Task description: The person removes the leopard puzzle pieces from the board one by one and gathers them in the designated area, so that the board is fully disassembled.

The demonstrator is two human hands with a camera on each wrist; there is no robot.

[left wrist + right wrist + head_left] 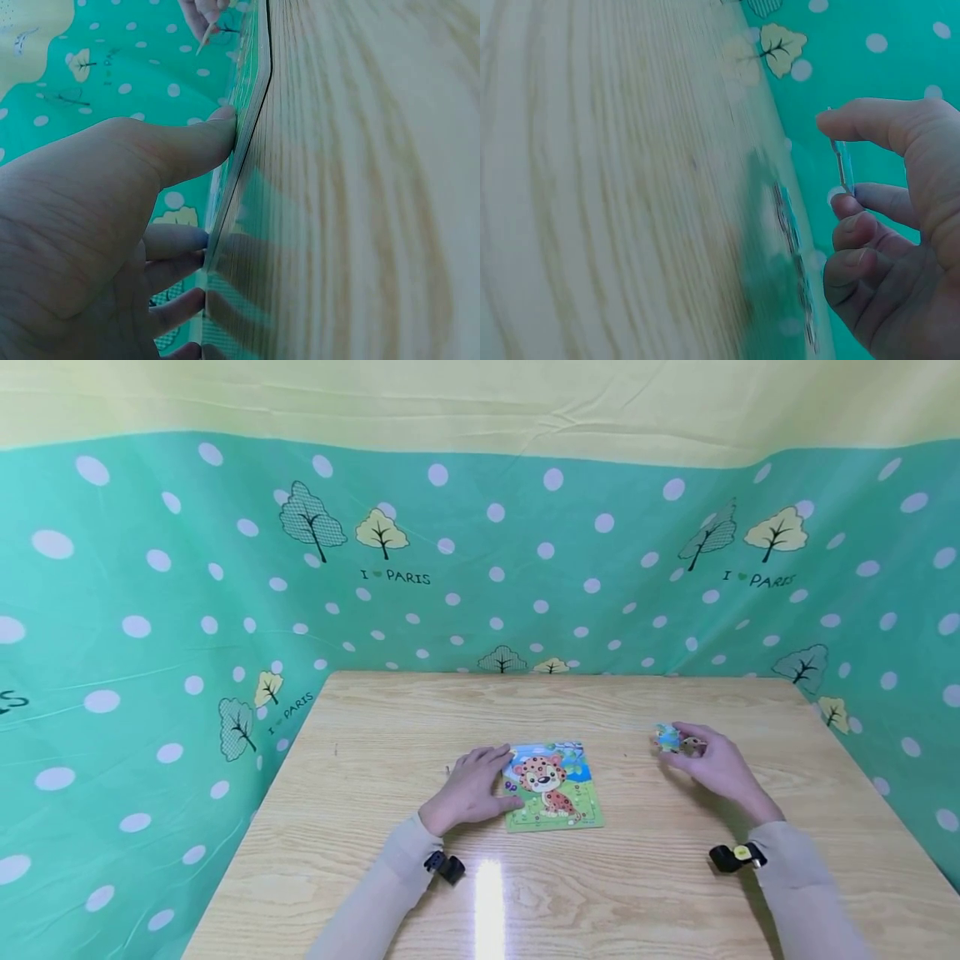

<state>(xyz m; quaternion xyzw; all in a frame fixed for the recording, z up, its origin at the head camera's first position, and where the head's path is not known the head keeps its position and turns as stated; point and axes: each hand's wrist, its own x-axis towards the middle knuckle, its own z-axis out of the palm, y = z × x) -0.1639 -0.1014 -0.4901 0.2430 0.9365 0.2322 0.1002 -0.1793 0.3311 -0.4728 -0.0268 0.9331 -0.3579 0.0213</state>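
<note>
A square jigsaw puzzle [558,785] with a spotted leopard cub picture lies flat on the table. My left hand [474,789] rests at its left side, thumb on the lower left part and fingertips near the upper left corner. In the left wrist view the thumb [214,131] touches the puzzle's thin edge, with the other fingers fairly straight. To the right of the puzzle, my right hand [708,764] pinches a small blue puzzle piece [666,737] between thumb and fingertips, above the table. The right wrist view shows this piece [841,161] edge-on.
Beside the right hand, a brown spotted piece [692,745] shows partly behind the fingers. Several flat pieces [799,262] lie on the wooden table [420,710] in the right wrist view. A green dotted curtain [465,543] hangs behind the table's far edge.
</note>
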